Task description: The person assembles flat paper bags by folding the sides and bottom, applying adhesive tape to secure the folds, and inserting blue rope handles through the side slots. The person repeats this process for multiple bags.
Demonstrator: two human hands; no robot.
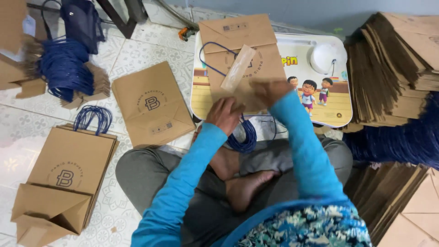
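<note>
A flat brown paper bag (242, 55) lies on a small white lap table (336, 112) with a cartoon print. A blue cord handle (211, 57) loops across the bag, and a tan card strip (238, 68) lies on it. My right hand (270, 91) presses on the bag's near edge. At the bag's lower left corner is my left hand (224, 114), just above more blue cord (247, 137) in my lap. I cannot tell whether its fingers grip the bag.
A finished bag (153, 105) lies flat on the tiled floor to the left. A stack of bags with handles (64, 178) sits at lower left. Blue cord bundles (64, 68) lie upper left. Piles of flat bags (398, 59) stand right. I sit with my legs crossed and bare feet (242, 183) showing.
</note>
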